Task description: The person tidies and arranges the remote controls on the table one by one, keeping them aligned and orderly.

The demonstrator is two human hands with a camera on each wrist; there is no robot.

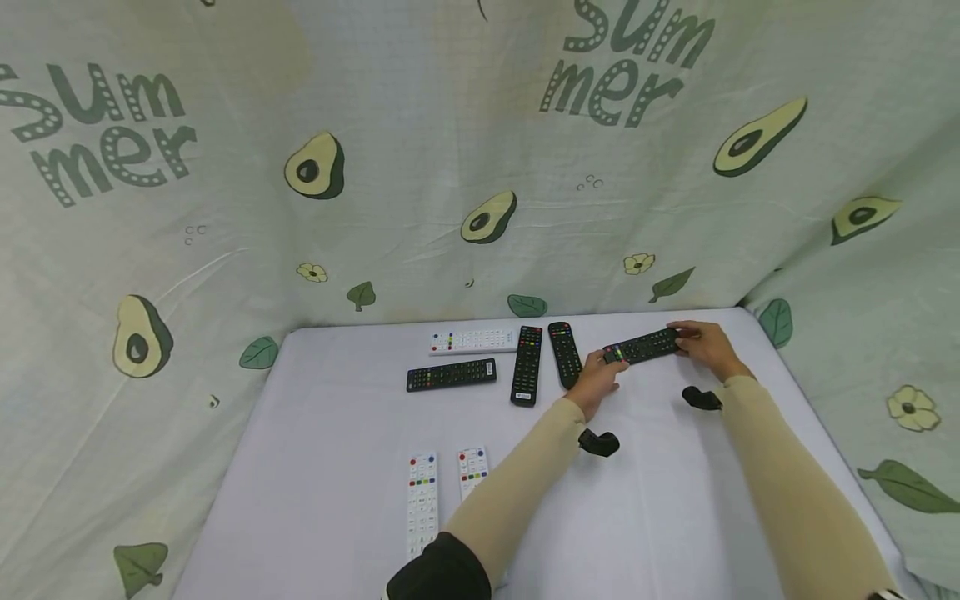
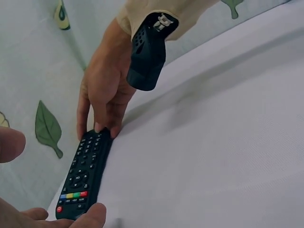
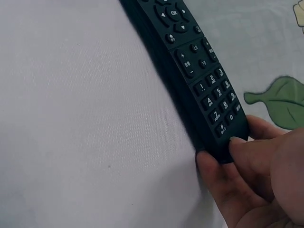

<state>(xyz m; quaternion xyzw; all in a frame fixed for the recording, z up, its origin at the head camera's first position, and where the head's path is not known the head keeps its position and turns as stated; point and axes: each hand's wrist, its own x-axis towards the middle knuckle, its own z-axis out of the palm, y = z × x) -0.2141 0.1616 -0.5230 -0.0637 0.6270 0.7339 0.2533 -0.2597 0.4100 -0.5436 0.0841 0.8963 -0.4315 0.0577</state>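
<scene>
Both hands hold one black remote control (image 1: 642, 347) by its two ends, near the table's back right. My left hand (image 1: 595, 382) has its thumb and fingers at the end with the coloured buttons. The right hand (image 1: 708, 347) pinches the other end, beside the number keys, with the thumb on top. In the right wrist view the remote (image 3: 209, 80) runs diagonally, its keys facing up. Just left of the left hand lies a black remote with rounded ends (image 1: 565, 353), its lower end close to the fingers.
Another black remote (image 1: 527, 367) stands lengthwise farther left. A black remote (image 1: 452, 375) lies crosswise below a white one (image 1: 474, 342). Two white remotes (image 1: 422, 504) (image 1: 472, 468) are nearer the front, one partly under the left sleeve. A patterned cloth (image 1: 405, 233) hangs behind the white table (image 1: 322, 467).
</scene>
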